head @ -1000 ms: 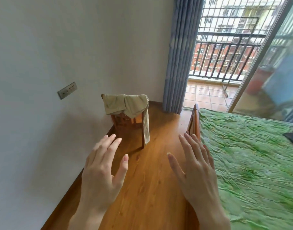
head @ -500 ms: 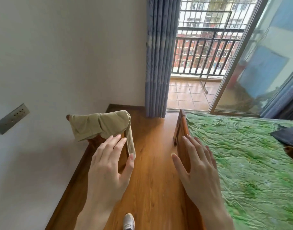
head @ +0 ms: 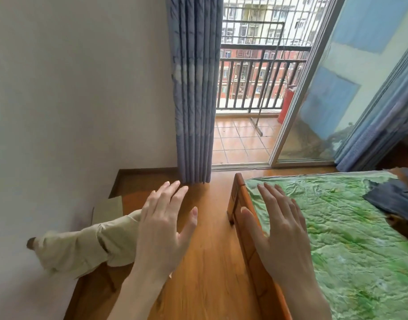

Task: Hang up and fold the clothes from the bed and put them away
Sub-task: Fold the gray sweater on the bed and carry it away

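Both your hands are out in front of you, palms down, fingers straight and lightly spread, holding nothing: your left hand point(head: 162, 229) hangs over the floor point(head: 207, 285) beside the beige garment point(head: 83, 245), and your right hand point(head: 280, 229) hovers above the bed frame point(head: 247, 245). That garment lies draped over a chair point(head: 31, 242) against the wall point(head: 71, 100), only the chair's dark knob and a leg showing; whether your left hand touches the cloth you cannot tell, as the hand covers its near end. On the bed point(head: 337, 250) a dark blue garment point(head: 392, 197) rests at the far right edge, well apart from your right hand. Compared with a second ago, you have stepped forward: the chair has slid from the middle of the view to the lower left, the curtain point(head: 193, 88) and balcony door point(head: 291, 112) loom nearer, and your hands keep the same open pose. I judge that you are walking along the bed toward the clothes and have not picked anything up yet, so the hanging and folding is not begun in this stretch. No brand, label or readable writing shows anywhere; the wall plate seen earlier is out of view now.
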Action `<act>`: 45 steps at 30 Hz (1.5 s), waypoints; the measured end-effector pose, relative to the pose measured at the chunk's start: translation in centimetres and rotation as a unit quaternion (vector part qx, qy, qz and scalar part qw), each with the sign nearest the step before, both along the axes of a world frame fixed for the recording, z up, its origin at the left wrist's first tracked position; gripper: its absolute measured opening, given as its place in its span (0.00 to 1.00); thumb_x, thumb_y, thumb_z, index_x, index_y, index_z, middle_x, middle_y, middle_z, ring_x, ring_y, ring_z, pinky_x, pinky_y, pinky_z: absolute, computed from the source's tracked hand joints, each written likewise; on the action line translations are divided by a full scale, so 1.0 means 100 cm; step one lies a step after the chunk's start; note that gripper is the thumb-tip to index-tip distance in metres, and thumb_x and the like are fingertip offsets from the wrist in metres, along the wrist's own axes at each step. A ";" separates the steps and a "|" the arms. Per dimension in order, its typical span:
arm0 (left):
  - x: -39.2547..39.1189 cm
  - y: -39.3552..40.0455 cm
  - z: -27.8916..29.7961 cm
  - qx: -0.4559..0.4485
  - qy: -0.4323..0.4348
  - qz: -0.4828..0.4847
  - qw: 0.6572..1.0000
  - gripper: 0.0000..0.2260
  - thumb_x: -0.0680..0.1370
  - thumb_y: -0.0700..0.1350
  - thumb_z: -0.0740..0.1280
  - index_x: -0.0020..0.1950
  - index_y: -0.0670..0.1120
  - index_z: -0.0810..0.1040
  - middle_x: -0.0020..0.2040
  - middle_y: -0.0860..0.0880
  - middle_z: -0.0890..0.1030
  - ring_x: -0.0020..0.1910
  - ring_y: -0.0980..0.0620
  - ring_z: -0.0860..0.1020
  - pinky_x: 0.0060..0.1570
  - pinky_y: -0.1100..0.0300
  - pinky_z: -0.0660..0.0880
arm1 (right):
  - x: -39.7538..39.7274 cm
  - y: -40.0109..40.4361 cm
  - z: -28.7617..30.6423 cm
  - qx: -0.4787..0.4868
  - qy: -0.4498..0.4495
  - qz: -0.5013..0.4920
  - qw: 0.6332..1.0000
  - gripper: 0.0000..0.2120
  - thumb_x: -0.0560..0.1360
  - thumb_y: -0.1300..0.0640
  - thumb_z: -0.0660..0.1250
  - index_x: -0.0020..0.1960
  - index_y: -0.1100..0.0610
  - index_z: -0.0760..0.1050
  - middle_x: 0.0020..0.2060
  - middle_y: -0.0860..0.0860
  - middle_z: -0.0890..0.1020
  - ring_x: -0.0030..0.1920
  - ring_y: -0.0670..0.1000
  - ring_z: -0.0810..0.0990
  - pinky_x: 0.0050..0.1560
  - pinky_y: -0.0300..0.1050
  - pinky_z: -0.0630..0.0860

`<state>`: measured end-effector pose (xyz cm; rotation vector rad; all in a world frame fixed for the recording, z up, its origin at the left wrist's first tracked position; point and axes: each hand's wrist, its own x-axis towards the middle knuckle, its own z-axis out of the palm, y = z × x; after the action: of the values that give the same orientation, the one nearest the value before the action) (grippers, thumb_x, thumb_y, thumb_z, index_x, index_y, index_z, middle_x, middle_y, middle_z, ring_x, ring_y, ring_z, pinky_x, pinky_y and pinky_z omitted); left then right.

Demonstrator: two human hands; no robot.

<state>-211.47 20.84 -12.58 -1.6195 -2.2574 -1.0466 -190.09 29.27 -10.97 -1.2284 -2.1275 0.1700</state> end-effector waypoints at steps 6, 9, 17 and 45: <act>-0.025 0.115 -0.014 0.014 0.014 -0.030 0.999 0.24 0.81 0.60 0.64 0.72 0.48 0.80 0.73 0.47 0.79 0.74 0.43 0.75 0.73 0.43 0.64 | -0.025 0.096 -0.018 -0.031 0.012 -0.030 0.999 0.31 0.81 0.35 0.56 0.79 0.49 0.67 0.77 0.47 0.71 0.80 0.48 0.63 0.81 0.55 0.59; -0.038 0.181 -0.017 0.003 0.014 -0.044 0.999 0.25 0.81 0.59 0.65 0.73 0.48 0.79 0.74 0.46 0.78 0.74 0.42 0.75 0.74 0.43 0.65 | -0.040 0.160 -0.026 -0.032 0.014 -0.021 0.999 0.32 0.81 0.35 0.55 0.79 0.52 0.68 0.77 0.48 0.71 0.81 0.49 0.62 0.80 0.56 0.60; -0.075 0.367 0.008 -0.017 0.025 -0.043 0.999 0.26 0.83 0.59 0.61 0.76 0.47 0.76 0.76 0.46 0.76 0.78 0.44 0.71 0.76 0.40 0.68 | -0.066 0.360 -0.008 -0.015 0.008 -0.011 1.000 0.30 0.82 0.39 0.61 0.79 0.54 0.68 0.77 0.50 0.71 0.81 0.50 0.63 0.81 0.55 0.58; -0.208 0.912 -0.019 -0.012 0.011 -0.268 0.963 0.24 0.84 0.56 0.64 0.76 0.46 0.75 0.75 0.45 0.76 0.77 0.44 0.71 0.74 0.41 0.70 | -0.193 0.810 -0.013 -0.013 -0.016 -0.237 0.971 0.30 0.83 0.35 0.58 0.79 0.51 0.68 0.78 0.49 0.70 0.81 0.49 0.61 0.80 0.48 0.51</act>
<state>-232.27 112.08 -14.48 -2.3106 -1.8570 -1.0942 -209.44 110.29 -12.31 -1.7228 -1.7986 -0.0324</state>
